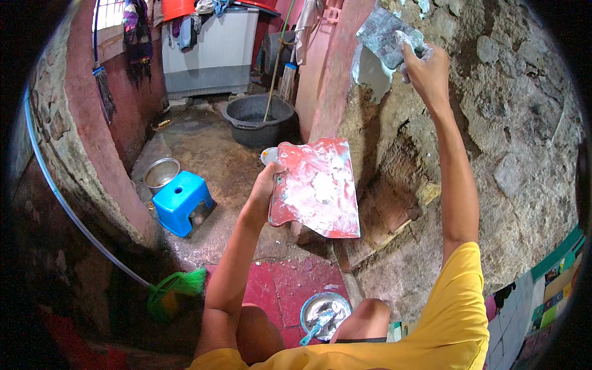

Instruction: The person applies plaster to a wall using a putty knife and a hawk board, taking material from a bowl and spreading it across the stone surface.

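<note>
My left hand grips the left edge of a red board smeared with thick white paste, held out over the floor. High at the right, my right hand is closed on a flat metal putty blade, held at the rough, crumbling wall beside a patch of pale bluish-white paste. Between my knees, on red tiles, sits a bowl of white paste with a light blue handled tool in it.
A blue stool, steel pot and dark tub with a pole are ahead-left. A white appliance stands behind. A green brush lies lower left, by a hose. The pink-edged wall bounds the left; the rough wall bounds the right.
</note>
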Available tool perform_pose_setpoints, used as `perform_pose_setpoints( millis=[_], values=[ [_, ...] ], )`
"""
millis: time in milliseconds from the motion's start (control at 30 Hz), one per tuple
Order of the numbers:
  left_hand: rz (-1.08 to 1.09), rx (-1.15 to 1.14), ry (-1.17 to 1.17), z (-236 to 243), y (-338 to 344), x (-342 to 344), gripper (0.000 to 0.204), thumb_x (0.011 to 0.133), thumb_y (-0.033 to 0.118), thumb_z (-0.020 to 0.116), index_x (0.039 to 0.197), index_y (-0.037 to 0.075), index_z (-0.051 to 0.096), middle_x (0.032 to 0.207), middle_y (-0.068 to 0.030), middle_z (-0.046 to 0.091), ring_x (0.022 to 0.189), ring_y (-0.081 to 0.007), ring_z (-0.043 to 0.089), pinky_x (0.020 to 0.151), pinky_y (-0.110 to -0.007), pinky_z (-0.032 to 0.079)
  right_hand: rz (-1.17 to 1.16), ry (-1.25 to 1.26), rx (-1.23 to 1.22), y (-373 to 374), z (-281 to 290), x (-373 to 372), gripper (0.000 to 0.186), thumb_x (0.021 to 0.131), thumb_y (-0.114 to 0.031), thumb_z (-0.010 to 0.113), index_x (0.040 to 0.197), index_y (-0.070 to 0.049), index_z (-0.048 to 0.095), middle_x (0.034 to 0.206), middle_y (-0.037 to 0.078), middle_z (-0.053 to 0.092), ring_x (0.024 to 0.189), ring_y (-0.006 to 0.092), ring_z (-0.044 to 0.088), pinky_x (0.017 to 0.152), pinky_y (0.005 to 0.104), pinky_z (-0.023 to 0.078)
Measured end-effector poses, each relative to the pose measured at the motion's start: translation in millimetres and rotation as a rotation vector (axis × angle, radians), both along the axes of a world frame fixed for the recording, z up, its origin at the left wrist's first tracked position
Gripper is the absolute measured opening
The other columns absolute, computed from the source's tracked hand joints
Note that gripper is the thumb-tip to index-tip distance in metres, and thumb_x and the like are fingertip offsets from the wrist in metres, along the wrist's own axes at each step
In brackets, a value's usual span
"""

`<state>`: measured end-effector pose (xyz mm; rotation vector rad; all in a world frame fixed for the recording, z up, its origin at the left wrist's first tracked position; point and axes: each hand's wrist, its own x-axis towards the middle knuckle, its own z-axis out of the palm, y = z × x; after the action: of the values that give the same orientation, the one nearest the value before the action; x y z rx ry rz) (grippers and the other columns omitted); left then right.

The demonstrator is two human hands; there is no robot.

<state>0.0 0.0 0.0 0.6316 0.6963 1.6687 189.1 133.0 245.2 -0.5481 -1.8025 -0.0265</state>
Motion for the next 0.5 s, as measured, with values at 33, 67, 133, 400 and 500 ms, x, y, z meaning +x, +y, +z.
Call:
perform_pose_setpoints(
  millis=[33,67,133,400,500],
  values=[
    [-0.033,0.022,-0.033,-4,3,-1,0.039,0.073,0.021,0.042,0.105,-0.003,0.043,0.091,-0.0133,0.056,0.078,-0.0226,0.058,0.075,-0.034,0.046,-0.005,-0.009,0.006,0,1,0,0.030,0.073,-0.025,0.059,0.060,0.001,0.058,0.045,0.009,0.054,0.041,0.0158,0.054,0.044,0.0296,0.042],
    [-0.066,0.043,-0.066,-6,5,-2,0.039,0.074,0.021,0.042,0.104,-0.003,0.043,0.091,-0.0133,0.056,0.078,-0.0225,0.058,0.075,-0.034,0.046,-0.010,-0.018,0.011,-1,1,-1,0.030,0.073,-0.025,0.059,0.060,0.001,0.058,0.045,0.009,0.053,0.041,0.0158,0.054,0.043,0.0299,0.042],
    [-0.036,0.005,-0.017,-2,5,-1,0.039,0.074,0.021,0.041,0.104,-0.003,0.043,0.091,-0.0134,0.056,0.078,-0.0224,0.058,0.074,-0.034,0.046,-0.026,-0.021,0.017,-5,1,-4,0.030,0.073,-0.025,0.059,0.060,0.002,0.058,0.045,0.009,0.053,0.040,0.0158,0.053,0.044,0.0302,0.042],
    [-0.023,-0.021,-0.002,4,3,2,0.037,0.074,0.021,0.042,0.103,-0.003,0.044,0.088,-0.0137,0.056,0.076,-0.0226,0.058,0.072,-0.034,0.047,-0.169,-0.125,0.104,1,-4,-1,0.022,0.077,-0.016,0.057,0.065,0.002,0.057,0.048,0.004,0.053,0.040,0.0081,0.048,0.036,0.0240,0.037],
    [-0.013,-0.037,-0.011,0,4,-1,0.037,0.074,0.020,0.042,0.102,-0.003,0.044,0.087,-0.0140,0.056,0.075,-0.0228,0.058,0.072,-0.034,0.047,-0.092,-0.124,-0.005,-17,-7,-5,0.024,0.075,-0.020,0.058,0.063,0.001,0.058,0.047,0.006,0.053,0.040,0.0117,0.050,0.039,0.0263,0.039]
  ],
)
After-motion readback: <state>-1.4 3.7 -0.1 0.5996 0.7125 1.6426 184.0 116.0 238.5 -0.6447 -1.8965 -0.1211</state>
